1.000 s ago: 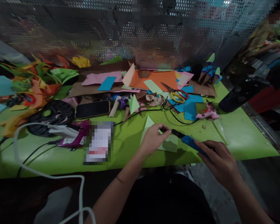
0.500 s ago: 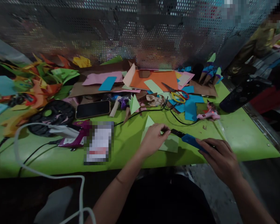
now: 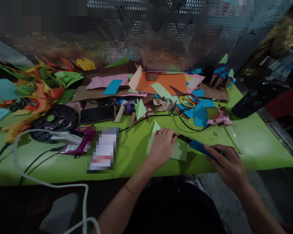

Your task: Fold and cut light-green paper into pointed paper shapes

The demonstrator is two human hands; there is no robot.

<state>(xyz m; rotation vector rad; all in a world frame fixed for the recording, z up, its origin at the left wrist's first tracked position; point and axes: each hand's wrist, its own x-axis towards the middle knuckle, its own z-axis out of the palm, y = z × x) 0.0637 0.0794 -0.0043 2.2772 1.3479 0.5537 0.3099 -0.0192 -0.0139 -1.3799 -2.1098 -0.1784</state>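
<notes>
Blue-handled, one cutter [image 3: 199, 147] sits clamped in one right hand [image 3: 230, 164], its black end [image 3: 184, 139] pinched by one left hand [image 3: 161, 145].

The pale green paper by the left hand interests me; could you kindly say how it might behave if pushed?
The pale green paper looks thin and flat, so it is probably light and floppy. The green tabletop has a smooth sheen, so a push might slide it, unless the left hand over it is pressing down.
</notes>
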